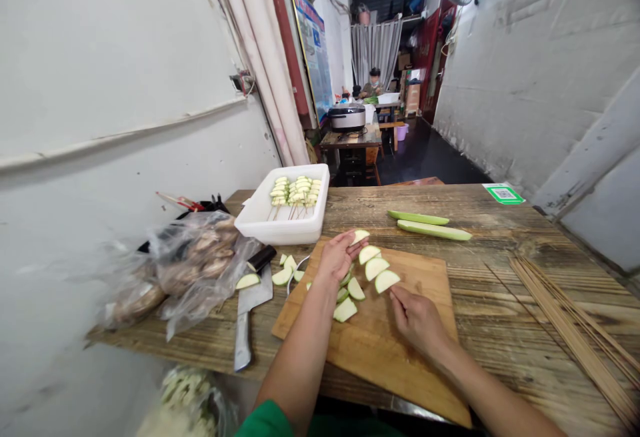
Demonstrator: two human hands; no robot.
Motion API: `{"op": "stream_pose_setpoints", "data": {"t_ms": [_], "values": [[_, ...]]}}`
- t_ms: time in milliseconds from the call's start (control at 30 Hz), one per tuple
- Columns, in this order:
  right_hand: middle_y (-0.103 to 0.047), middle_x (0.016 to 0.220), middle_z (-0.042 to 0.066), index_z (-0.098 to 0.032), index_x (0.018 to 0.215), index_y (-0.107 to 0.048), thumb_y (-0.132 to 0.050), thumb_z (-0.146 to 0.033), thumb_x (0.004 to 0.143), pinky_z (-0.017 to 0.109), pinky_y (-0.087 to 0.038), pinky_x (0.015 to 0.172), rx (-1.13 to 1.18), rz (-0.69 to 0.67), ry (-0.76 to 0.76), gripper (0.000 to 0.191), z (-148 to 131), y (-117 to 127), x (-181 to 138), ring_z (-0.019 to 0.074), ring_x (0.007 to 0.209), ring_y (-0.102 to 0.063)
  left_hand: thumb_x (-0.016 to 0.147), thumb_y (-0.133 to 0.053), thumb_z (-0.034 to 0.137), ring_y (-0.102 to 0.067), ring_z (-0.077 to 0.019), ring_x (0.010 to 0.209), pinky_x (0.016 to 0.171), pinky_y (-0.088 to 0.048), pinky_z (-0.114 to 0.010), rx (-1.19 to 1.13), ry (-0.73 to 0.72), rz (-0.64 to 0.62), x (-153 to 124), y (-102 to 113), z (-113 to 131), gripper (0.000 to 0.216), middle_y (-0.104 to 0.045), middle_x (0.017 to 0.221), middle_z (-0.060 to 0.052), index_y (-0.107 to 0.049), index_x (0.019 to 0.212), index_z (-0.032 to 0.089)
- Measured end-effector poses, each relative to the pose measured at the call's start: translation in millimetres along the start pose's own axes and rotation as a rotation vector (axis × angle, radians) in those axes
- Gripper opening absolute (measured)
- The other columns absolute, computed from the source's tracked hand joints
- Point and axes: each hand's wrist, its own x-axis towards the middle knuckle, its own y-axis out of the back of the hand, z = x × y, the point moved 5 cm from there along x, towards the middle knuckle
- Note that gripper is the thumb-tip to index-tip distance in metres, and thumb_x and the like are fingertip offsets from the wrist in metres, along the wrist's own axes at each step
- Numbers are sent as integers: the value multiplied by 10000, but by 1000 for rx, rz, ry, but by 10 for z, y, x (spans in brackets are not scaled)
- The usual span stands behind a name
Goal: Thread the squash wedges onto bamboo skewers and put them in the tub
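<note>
Over the wooden cutting board [395,343], my left hand [336,257] pinches a half-round zucchini slice [360,236] between thumb and fingers. My right hand [417,320] is closed at the near end of a skewer of zucchini slices [376,268]. Three half-rounds sit spaced in a row on it, white flesh facing me; the stick itself is mostly hidden. Below my left hand, loose cut zucchini pieces [345,309] lie on the board. Two long zucchini strips [434,229] rest on the table past the board.
A white tub [280,229] holds finished zucchini skewers at the back left. A cleaver [243,330] lies left of the board, beside plastic bags of brownish food [195,257]. Bamboo skewers [565,323] are spread on the right. A person sits far back.
</note>
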Motion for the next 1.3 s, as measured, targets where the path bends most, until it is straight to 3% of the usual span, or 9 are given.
{"op": "stream_pose_setpoints", "data": {"t_ms": [633,867,967,1133,1300], "values": [[-575,548,9,-166,750,-557,-349,-189,857,190,-330,460,-15,-16,-13,235,16,-14,-9,107,432,-510,678,-625,112,-642,-199,785,700,-500,-306,-22,51,-3,-22,-23,-88,186,-670,846,-115,-590,861,111],[-566,539,8,-161,788,-571,-354,-192,862,187,-332,453,-45,13,-5,231,25,-21,-12,107,430,-508,667,-636,118,-639,-198,750,705,-499,-336,-22,76,52,-40,-36,-126,189,-670,797,-102,-595,852,114],[-585,559,17,-153,826,-583,-353,-186,861,186,-343,458,-57,67,19,235,17,3,3,108,439,-516,712,-616,219,-632,-198,795,742,-495,-338,-97,42,25,-75,-117,-76,179,-662,838,-95,-595,862,124],[-607,586,33,-142,866,-598,-357,-176,861,184,-367,480,-4,79,65,244,-12,6,4,108,462,-533,757,-461,532,-600,-254,915,753,-484,-424,-215,148,-124,-132,-236,-56,442,-630,979,-125,-569,967,157],[-604,587,30,-134,882,-596,-362,-165,857,183,-376,480,49,50,99,237,-44,-24,-5,104,456,-531,781,-376,562,-590,-252,919,783,-464,-424,-287,97,-167,-132,-247,-77,480,-630,931,-126,-582,863,137]]}}
